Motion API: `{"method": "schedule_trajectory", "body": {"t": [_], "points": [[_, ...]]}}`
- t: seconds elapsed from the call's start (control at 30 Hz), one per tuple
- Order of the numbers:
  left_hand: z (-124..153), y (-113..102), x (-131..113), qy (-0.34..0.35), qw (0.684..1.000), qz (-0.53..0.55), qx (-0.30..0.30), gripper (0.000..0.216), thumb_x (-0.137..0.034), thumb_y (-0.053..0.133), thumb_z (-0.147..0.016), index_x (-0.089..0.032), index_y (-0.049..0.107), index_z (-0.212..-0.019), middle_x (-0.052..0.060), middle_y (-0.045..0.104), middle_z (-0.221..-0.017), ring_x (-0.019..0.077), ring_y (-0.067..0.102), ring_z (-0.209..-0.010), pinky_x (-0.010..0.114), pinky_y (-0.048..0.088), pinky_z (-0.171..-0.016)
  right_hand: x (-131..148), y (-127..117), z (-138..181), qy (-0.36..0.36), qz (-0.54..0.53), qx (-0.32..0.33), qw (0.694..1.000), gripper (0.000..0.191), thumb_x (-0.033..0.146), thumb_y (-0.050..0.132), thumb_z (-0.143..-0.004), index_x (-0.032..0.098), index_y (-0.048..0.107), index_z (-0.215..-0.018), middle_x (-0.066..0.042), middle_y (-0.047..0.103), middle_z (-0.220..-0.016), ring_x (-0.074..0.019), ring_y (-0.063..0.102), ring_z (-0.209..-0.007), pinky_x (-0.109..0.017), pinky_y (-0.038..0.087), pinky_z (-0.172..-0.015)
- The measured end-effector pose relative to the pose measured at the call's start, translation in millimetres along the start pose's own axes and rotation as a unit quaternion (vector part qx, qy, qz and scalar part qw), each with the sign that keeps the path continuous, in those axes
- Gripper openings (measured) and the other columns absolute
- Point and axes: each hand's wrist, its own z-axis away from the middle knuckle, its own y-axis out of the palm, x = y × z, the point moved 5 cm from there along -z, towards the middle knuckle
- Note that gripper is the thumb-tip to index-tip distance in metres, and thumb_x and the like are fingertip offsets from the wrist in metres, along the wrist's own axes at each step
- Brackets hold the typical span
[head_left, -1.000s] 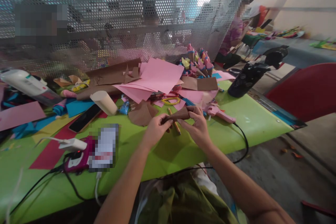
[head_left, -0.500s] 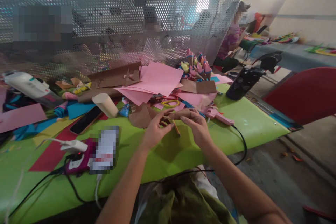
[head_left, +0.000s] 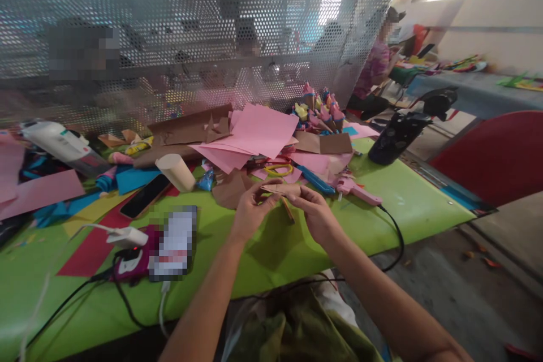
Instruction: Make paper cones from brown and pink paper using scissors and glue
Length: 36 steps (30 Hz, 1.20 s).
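Observation:
Between my two hands is a small piece of brown paper (head_left: 283,188), held just above the green table. My left hand (head_left: 254,207) pinches its left end with thumb and fingers. At the other end, my right hand (head_left: 314,208) grips it the same way. Below the paper a thin brown stick (head_left: 288,210) slants down; whether it is held or lies on the table I cannot tell. A brown paper cutout (head_left: 231,188) lies to the left of my hands. Right of them rests a pink glue gun (head_left: 358,189), and a blue cutter (head_left: 316,180) lies just behind.
Pink paper sheets (head_left: 263,130) are heaped at the back beside several small paper cones (head_left: 324,113). A beige cylinder (head_left: 175,172), a phone (head_left: 175,243) and a purple power strip (head_left: 138,263) with cables stand left. A black tumbler (head_left: 396,138) is at the right. Behind rises a perforated metal panel (head_left: 169,28).
My right hand has lowered a little and the brown paper now lies flatter between my fingers. The blue cutter shows more. The whole view has shifted slightly.

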Motion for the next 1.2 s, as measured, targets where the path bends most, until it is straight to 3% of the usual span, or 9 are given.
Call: {"method": "schedule_trajectory", "body": {"t": [0.13, 0.3, 0.67, 0.87, 1.07, 1.2], "points": [[-1.2, -0.2, -1.1, 0.005, 1.000, 0.017, -0.001, 0.032, -0.034, 0.075, -0.082, -0.021, 0.073, -0.111, 0.007, 0.076, -0.115, 0.0209, 0.070, -0.105, 0.030, 0.054, -0.092, 2.7, -0.1, 0.5, -0.008, -0.003, 0.003, 1.000, 0.026, 0.047, 0.080, -0.070, 0.024, 0.078, -0.083, -0.004, 0.077, -0.090, -0.0242, 0.066, -0.087, -0.037, 0.048, -0.083], [-1.4, 1.8, -3.6, 0.000, 1.000, 0.001, 0.002, 0.033, -0.038, 0.077, -0.079, -0.019, 0.075, -0.106, 0.008, 0.077, -0.111, 0.0237, 0.070, -0.106, 0.034, 0.054, -0.094, -1.2, -1.5, -1.2, 0.016, -0.026, -0.016, 0.999, 0.025, 0.043, 0.085, -0.063, 0.022, 0.077, -0.074, -0.004, 0.075, -0.076, -0.0225, 0.064, -0.081, -0.034, 0.045, -0.080], [-2.7, -1.1, 2.5, 0.000, 1.000, 0.006, -0.003, 0.031, -0.036, 0.075, -0.081, -0.019, 0.075, -0.107, 0.008, 0.077, -0.110, 0.0230, 0.069, -0.105, 0.033, 0.052, -0.095, -2.4, 1.7, -0.3, 0.014, -0.022, 0.004, 1.000, 0.019, 0.041, 0.082, -0.069, 0.023, 0.076, -0.071, -0.003, 0.072, -0.071, -0.0214, 0.062, -0.078, -0.033, 0.045, -0.074], [-2.6, -2.6, 0.9, -0.007, 1.000, -0.002, -0.010, 0.028, -0.037, 0.074, -0.082, -0.019, 0.077, -0.104, 0.008, 0.078, -0.106, 0.0225, 0.069, -0.102, 0.032, 0.052, -0.092, -0.9, 4.4, 1.1, 0.008, -0.033, 0.000, 0.999, 0.019, 0.040, 0.082, -0.070, 0.024, 0.080, -0.082, -0.003, 0.073, -0.077, -0.0187, 0.060, -0.075, -0.031, 0.043, -0.071], [-2.6, -3.6, 2.1, -0.018, 1.000, 0.009, -0.020, 0.035, -0.041, 0.076, -0.080, -0.019, 0.076, -0.108, 0.009, 0.078, -0.108, 0.0233, 0.069, -0.105, 0.033, 0.051, -0.094, -7.7, 2.0, 1.2, 0.041, -0.077, -0.028, 0.996, 0.020, 0.038, 0.086, -0.065, 0.023, 0.078, -0.075, -0.001, 0.070, -0.071, -0.0155, 0.056, -0.067, -0.028, 0.039, -0.062], [-2.9, -3.6, 3.7, -0.005, 1.000, 0.020, -0.015, 0.036, -0.040, 0.078, -0.079, -0.020, 0.075, -0.109, 0.008, 0.077, -0.109, 0.0225, 0.069, -0.104, 0.032, 0.052, -0.093, -13.8, 2.3, 1.7, 0.089, -0.108, -0.013, 0.990, 0.025, 0.039, 0.088, -0.063, 0.023, 0.077, -0.079, 0.000, 0.071, -0.072, -0.0141, 0.055, -0.062, -0.028, 0.038, -0.058]]}}
